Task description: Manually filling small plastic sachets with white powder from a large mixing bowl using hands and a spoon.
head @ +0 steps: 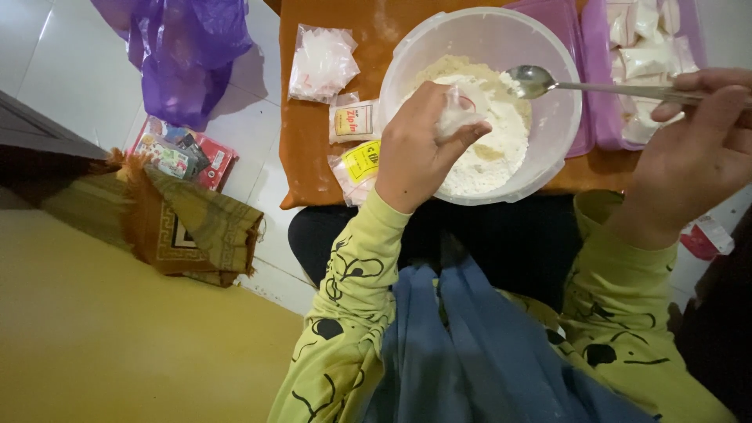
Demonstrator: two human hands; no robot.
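the right hand holds a metal spoon lying sideways, its scoop end pointing left over the clear plastic bowl. the left hand pinches a small clear bag over the bowl. white flour is in the bowl. a purple tray holds white packets.

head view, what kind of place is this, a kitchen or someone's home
Probably a home, with someone working on the floor: a low brown table holding a bowl of flour on white floor tiles, and a folded patterned cloth beside it.
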